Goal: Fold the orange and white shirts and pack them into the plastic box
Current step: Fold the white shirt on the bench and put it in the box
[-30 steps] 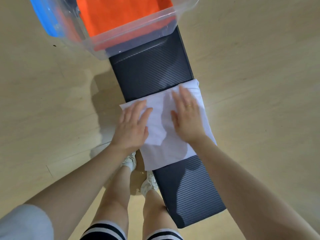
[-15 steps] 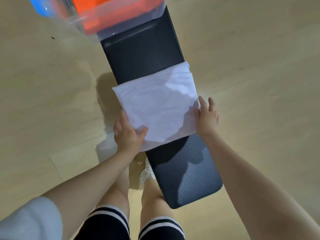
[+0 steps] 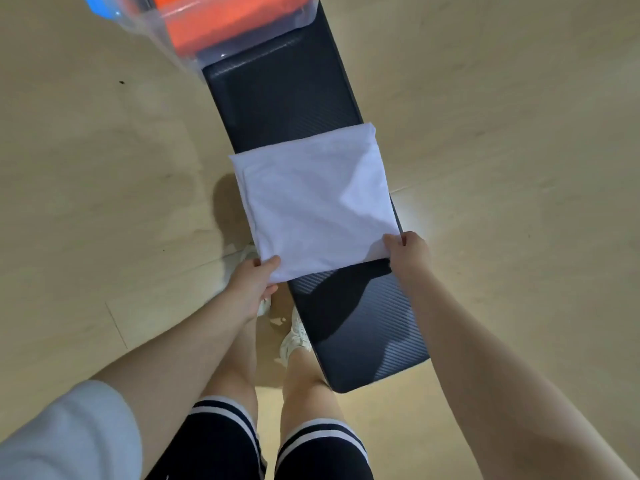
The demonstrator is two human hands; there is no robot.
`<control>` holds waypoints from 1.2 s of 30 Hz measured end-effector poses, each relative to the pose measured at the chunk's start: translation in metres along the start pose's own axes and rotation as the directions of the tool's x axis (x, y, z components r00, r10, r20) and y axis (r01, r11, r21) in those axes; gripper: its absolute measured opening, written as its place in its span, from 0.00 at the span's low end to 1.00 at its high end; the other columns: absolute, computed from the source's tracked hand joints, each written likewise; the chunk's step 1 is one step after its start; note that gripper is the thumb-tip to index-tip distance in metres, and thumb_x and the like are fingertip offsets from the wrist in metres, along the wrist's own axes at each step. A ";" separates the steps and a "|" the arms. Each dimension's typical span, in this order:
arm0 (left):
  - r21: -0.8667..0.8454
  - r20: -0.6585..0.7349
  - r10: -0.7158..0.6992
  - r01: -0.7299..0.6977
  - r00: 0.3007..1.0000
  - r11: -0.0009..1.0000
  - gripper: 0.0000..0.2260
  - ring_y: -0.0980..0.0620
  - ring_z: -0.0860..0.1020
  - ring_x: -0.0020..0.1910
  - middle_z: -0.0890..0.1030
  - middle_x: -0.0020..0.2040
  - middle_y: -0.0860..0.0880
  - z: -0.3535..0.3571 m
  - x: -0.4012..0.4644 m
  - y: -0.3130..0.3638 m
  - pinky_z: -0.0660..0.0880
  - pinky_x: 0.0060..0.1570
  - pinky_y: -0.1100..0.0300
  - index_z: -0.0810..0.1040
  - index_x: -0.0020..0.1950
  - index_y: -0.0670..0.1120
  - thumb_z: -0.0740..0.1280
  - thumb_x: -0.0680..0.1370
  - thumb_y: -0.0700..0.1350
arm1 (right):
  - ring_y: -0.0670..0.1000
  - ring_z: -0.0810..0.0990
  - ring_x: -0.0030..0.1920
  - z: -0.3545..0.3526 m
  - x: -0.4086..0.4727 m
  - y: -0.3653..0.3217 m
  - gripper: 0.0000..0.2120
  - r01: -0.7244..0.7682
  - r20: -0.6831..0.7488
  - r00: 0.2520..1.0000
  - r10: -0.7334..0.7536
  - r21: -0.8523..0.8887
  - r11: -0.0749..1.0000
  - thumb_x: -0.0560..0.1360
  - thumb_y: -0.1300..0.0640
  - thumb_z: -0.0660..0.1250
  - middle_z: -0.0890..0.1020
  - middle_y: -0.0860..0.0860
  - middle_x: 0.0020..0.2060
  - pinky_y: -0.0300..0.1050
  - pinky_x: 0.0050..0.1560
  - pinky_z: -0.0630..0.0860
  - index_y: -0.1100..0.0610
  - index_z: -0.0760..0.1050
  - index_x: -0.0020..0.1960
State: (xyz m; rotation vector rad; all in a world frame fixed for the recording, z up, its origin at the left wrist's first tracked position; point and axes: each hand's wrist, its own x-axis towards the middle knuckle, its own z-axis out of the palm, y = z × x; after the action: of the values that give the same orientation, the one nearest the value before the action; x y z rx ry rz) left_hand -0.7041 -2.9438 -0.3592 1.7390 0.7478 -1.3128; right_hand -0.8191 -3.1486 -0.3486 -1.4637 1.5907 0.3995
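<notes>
A folded white shirt (image 3: 317, 202) lies as a rough square across the middle of a long black bench (image 3: 277, 98). My left hand (image 3: 251, 287) pinches its near left corner, thumb on top. My right hand (image 3: 405, 251) grips its near right corner at the bench's edge. A clear plastic box (image 3: 180, 53) stands at the bench's far end, partly cut off by the top of the frame. Inside it lies a folded orange shirt (image 3: 221, 19).
The bench runs diagonally over a pale wooden floor (image 3: 502, 150). A blue lid part (image 3: 98, 5) shows at the box's left side. My legs and white shoes (image 3: 294, 337) stand left of the bench's near end.
My hands left the top of the white shirt, slid to its near corners and took hold of them. The view shifted, so the box sits higher in the frame.
</notes>
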 end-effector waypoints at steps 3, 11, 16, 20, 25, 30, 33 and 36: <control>0.070 0.017 0.066 -0.067 0.998 0.995 0.13 0.50 0.79 0.41 0.79 0.53 0.43 -0.010 -0.021 -0.003 0.77 0.43 0.58 0.74 0.58 0.41 0.66 0.76 0.45 | 0.51 0.73 0.30 -0.013 -0.014 0.012 0.06 -0.074 0.041 0.997 0.069 0.121 0.990 0.77 0.56 0.61 0.76 0.58 0.43 0.43 0.28 0.73 0.58 0.69 0.45; 0.194 -0.087 0.275 -0.255 0.957 0.947 0.01 0.52 0.76 0.28 0.77 0.47 0.45 -0.016 -0.048 0.038 0.72 0.33 0.59 0.72 0.46 0.48 0.63 0.77 0.43 | 0.49 0.62 0.23 -0.035 -0.025 -0.015 0.09 -0.003 0.042 0.999 -0.011 0.316 0.949 0.74 0.62 0.62 0.68 0.52 0.27 0.34 0.19 0.59 0.54 0.66 0.36; 0.056 -0.026 0.250 -0.248 0.968 0.967 0.10 0.52 0.79 0.36 0.79 0.41 0.47 -0.016 -0.033 0.086 0.72 0.38 0.62 0.76 0.54 0.43 0.63 0.78 0.48 | 0.48 0.64 0.20 -0.037 -0.005 -0.053 0.09 0.105 0.010 0.993 -0.114 0.317 0.942 0.76 0.57 0.62 0.69 0.54 0.24 0.34 0.20 0.62 0.58 0.74 0.38; 0.088 0.047 0.344 -0.347 0.938 0.934 0.09 0.52 0.78 0.39 0.79 0.38 0.49 -0.013 -0.021 0.106 0.70 0.41 0.61 0.75 0.42 0.46 0.65 0.76 0.51 | 0.47 0.72 0.27 -0.032 0.010 -0.073 0.14 0.171 0.069 0.975 -0.210 0.370 0.913 0.75 0.50 0.66 0.76 0.53 0.30 0.36 0.32 0.72 0.62 0.77 0.44; 0.273 -0.037 0.413 -0.389 0.910 0.880 0.12 0.51 0.74 0.31 0.76 0.33 0.49 -0.010 0.004 0.112 0.70 0.37 0.58 0.73 0.36 0.46 0.61 0.79 0.46 | 0.50 0.75 0.31 -0.015 0.030 -0.080 0.06 0.291 0.012 0.956 -0.294 0.107 0.951 0.73 0.57 0.64 0.78 0.50 0.28 0.41 0.39 0.72 0.55 0.73 0.38; 0.663 -0.207 0.624 -0.361 0.753 0.655 0.10 0.43 0.76 0.45 0.78 0.44 0.47 -0.007 0.018 0.111 0.68 0.44 0.57 0.72 0.54 0.43 0.60 0.78 0.46 | 0.52 0.80 0.38 0.005 0.034 -0.080 0.14 0.229 -0.223 0.948 -0.227 -0.021 0.973 0.76 0.56 0.57 0.81 0.54 0.38 0.44 0.42 0.76 0.57 0.70 0.59; 0.852 0.174 0.858 -0.510 0.483 0.114 0.17 0.38 0.75 0.54 0.76 0.57 0.40 -0.003 0.016 0.103 0.71 0.50 0.48 0.69 0.63 0.41 0.62 0.75 0.44 | 0.59 0.79 0.50 0.032 0.025 -0.066 0.19 0.405 -0.239 0.560 -0.793 -0.756 0.514 0.73 0.59 0.59 0.80 0.56 0.52 0.51 0.48 0.73 0.54 0.71 0.63; 0.814 0.503 0.731 -0.536 0.461 -0.221 0.26 0.39 0.63 0.70 0.65 0.72 0.40 0.010 0.024 0.091 0.60 0.68 0.45 0.64 0.70 0.42 0.57 0.75 0.54 | 0.59 0.67 0.67 0.068 0.011 -0.056 0.24 0.622 0.166 0.437 -0.884 -0.766 0.164 0.74 0.51 0.56 0.71 0.57 0.69 0.58 0.66 0.60 0.54 0.65 0.69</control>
State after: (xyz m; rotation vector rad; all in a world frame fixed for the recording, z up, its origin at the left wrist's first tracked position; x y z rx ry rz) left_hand -0.6266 -2.9975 -0.3603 2.5661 -1.3212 -0.6899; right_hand -0.7402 -3.1185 -0.3746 -2.9291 0.5677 0.1655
